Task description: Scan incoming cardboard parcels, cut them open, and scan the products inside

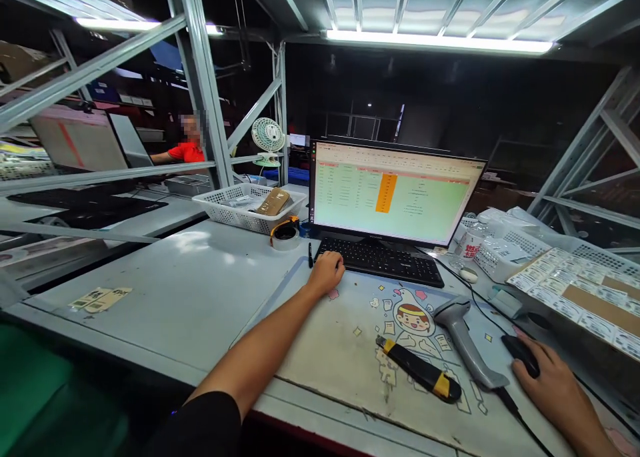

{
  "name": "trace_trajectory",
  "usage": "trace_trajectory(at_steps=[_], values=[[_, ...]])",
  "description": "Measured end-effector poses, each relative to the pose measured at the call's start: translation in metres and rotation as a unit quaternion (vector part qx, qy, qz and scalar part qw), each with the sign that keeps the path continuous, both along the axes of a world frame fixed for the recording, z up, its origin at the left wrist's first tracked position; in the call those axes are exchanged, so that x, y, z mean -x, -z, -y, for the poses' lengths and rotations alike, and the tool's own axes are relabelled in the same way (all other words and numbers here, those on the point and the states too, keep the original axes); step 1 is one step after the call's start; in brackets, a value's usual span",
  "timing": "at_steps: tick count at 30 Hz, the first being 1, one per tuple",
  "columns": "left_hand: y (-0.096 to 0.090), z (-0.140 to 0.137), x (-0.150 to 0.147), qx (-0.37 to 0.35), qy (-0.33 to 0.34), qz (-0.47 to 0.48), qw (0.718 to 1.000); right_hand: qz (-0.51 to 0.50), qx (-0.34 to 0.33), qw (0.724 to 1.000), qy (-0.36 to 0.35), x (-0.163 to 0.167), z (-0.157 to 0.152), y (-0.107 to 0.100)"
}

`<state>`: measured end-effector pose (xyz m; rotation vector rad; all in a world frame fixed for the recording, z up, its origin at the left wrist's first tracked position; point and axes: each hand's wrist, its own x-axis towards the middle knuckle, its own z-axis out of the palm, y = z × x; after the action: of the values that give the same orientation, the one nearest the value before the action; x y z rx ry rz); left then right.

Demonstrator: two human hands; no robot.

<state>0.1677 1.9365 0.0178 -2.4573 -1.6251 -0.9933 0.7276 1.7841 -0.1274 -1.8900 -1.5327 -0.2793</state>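
Observation:
My left hand (327, 273) rests on the left end of a black keyboard (383, 258), palm down, fingers loosely spread over the keys. At the right, my right hand (555, 380) is wrapped over a black computer mouse (521, 354) on the desk mat (330, 357). Behind the keyboard stands a monitor (350, 190) showing a spreadsheet with an orange column. Between my hands lie a grey barcode scanner (467, 343) with its cable and a black and yellow utility knife (423, 370). A black pen (310, 255) sits just left of the keyboard.
A white basket (235, 213) holding a brown packet (273, 202) and a tape roll (286, 235) stand left of the monitor. Label sheets (580, 297) lie over baskets at the right. Metal shelf posts (200, 77) frame the desk. Farther left is a person in red (190, 151).

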Motion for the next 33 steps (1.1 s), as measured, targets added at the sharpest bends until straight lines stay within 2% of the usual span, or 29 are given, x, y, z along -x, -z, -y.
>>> trace_trajectory(at_steps=[12, 19, 24, 33], values=[[0.017, -0.020, 0.006, 0.005, 0.000, 0.021, 1.000, 0.026, -0.007, 1.000, 0.001, -0.002, 0.002, -0.002], [0.020, -0.022, 0.006, 0.011, 0.010, 0.014, 1.000, 0.071, -0.012, 0.997, -0.009, 0.016, 0.013, -0.019], [0.020, -0.025, 0.009, 0.022, 0.000, -0.006, 1.000, 0.078, -0.032, 0.996, 0.008, 0.028, 0.017, -0.027], [0.024, -0.021, 0.004, 0.095, -0.045, -0.081, 0.991, 0.056, 0.016, 0.998, -0.010, 0.012, 0.015, -0.018]])
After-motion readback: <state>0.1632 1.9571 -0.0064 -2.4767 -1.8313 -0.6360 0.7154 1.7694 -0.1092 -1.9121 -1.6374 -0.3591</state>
